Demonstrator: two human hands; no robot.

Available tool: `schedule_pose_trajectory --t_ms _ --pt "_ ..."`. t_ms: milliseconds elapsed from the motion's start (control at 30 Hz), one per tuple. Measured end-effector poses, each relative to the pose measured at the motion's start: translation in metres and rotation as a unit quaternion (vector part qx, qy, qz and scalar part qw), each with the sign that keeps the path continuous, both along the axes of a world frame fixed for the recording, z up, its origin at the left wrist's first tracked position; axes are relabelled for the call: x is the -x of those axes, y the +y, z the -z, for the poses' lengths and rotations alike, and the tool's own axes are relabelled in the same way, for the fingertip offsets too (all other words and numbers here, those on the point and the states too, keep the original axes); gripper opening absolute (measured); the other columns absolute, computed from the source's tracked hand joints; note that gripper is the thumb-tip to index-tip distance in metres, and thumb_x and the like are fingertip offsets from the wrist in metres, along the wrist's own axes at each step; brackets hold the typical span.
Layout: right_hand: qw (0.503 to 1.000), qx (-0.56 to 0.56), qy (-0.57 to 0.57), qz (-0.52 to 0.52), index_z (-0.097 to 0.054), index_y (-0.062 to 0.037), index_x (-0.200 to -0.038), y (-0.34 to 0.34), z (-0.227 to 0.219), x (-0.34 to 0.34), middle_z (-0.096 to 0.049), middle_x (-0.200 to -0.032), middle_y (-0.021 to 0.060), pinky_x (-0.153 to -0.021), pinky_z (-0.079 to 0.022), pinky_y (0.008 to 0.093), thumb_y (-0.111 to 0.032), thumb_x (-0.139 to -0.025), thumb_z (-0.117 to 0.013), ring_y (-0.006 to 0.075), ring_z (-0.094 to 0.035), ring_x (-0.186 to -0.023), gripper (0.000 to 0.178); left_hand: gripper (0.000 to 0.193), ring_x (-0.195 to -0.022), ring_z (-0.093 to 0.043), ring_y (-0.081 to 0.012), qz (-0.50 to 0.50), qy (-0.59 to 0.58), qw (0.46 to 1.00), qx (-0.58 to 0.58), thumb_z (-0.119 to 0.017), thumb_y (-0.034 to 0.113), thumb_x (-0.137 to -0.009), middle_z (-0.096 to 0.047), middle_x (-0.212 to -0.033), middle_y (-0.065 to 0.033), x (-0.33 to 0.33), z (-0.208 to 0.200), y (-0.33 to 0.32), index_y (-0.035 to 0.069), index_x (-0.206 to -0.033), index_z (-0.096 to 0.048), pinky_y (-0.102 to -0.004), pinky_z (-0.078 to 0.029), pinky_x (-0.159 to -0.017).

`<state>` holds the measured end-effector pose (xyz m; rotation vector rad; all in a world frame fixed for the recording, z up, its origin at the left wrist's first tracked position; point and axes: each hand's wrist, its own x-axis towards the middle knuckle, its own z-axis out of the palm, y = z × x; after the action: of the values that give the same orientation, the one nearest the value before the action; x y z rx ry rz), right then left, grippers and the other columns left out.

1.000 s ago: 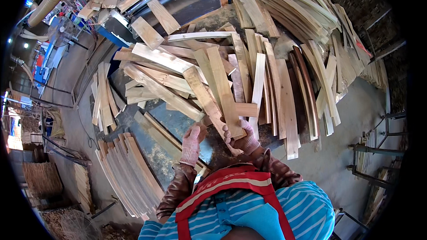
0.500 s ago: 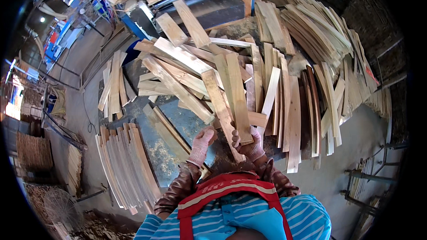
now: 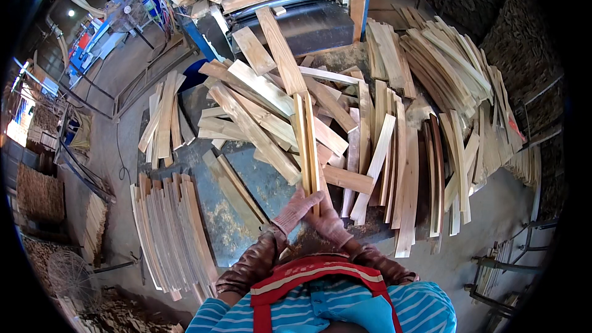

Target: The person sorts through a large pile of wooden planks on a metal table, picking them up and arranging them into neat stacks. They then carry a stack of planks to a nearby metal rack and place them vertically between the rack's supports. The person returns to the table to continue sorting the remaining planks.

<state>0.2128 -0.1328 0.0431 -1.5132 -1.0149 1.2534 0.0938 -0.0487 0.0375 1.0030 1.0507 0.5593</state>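
Observation:
Two narrow wooden boards (image 3: pixel 306 142), pressed side by side, stand out in front of me with their edges turned up. My left hand (image 3: pixel 298 208), in a pinkish knit glove, closes around their near end. Against it from the right, my right hand (image 3: pixel 328 223) in a matching glove grips the same end from the side and below; its fingers are partly hidden. Just beyond, a loose pile of planks (image 3: pixel 246 117) spreads over the work surface (image 3: pixel 237 228). A short board (image 3: pixel 348 179) lies crosswise to the right of the held pair.
A neat row of boards (image 3: pixel 169 231) stands at the left, with a smaller bundle (image 3: pixel 161 120) above it. Stacked planks (image 3: pixel 447 65) fill the right side. A dark-rollered machine (image 3: pixel 293 28) stands at the far side. A wire-caged fan (image 3: pixel 73 274) is at lower left.
The two boards, spread apart before, are now brought together and turned on edge. My left hand has moved right onto them, and my right hand has shifted left and nearer. The view has tilted up slightly.

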Motion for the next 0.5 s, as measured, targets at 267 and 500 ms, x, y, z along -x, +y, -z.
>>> schedule_pose_trajectory --t_ms 267,500 --pt "0.988 0.011 0.156 -0.011 -0.05 0.0016 -0.143 0.049 0.051 -0.068 -0.064 -0.124 0.0108 -0.095 -0.054 0.0349 -0.016 -0.099 -0.067 0.0215 -0.063 -0.108 0.05 0.057 -0.093 -0.067 -0.0176 -0.034 -0.03 0.996 0.076 -0.071 0.007 -0.082 -0.07 -0.109 -0.0081 0.084 0.017 -0.001 -0.002 -0.136 -0.056 -0.0313 -0.055 -0.083" --pt "0.95 -0.2 -0.227 0.072 -0.055 -0.0016 -0.141 0.229 0.046 -0.103 -0.069 -0.112 0.0164 -0.086 -0.053 0.039 -0.021 -0.091 -0.073 0.029 -0.066 -0.094 0.056 0.06 -0.094 -0.071 -0.0252 -0.178 -0.147 0.969 0.09 -0.068 0.013 -0.075 -0.071 -0.109 -0.0175 0.166 -0.021 -0.041 -0.007 -0.131 -0.058 -0.0366 -0.058 -0.087"
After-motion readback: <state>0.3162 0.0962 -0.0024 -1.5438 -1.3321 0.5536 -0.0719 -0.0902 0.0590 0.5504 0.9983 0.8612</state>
